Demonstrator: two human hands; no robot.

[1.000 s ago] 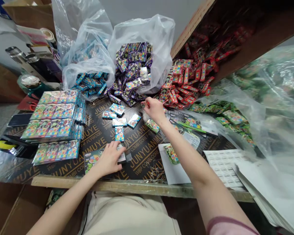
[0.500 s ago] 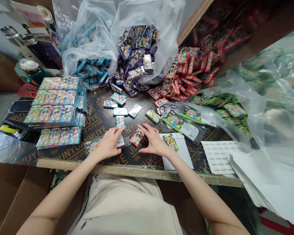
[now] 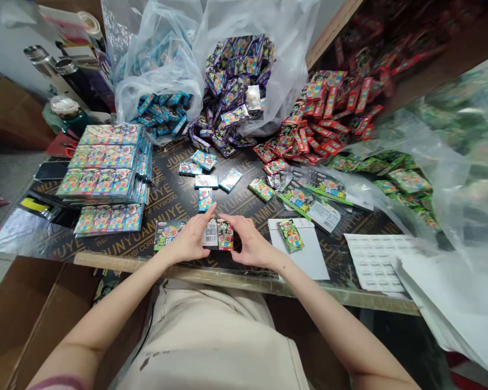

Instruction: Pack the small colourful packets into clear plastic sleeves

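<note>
The left hand (image 3: 189, 238) lies across the black printed package (image 3: 167, 233), thumb and forefinger apart, while the right hand (image 3: 250, 241) appears to pinch the red packet (image 3: 225, 236) between fingers and thumb. That packet sits just right of the left hand's fingertips, beside the package's barcode label (image 3: 210, 234); whether it overlaps the package's edge cannot be told. If the right hand pushes with the packet tilted, its corner could snag or crease the package's end. Should the left hand press too lightly, the package might slide along the board (image 3: 244, 208). The upright blue packet (image 3: 205, 199), just beyond the left forefinger, could be knocked askew by a careless lift. A wide rightward sweep could jostle the green packet (image 3: 290, 235) on the white envelope (image 3: 309, 257), right of the right hand.
</note>
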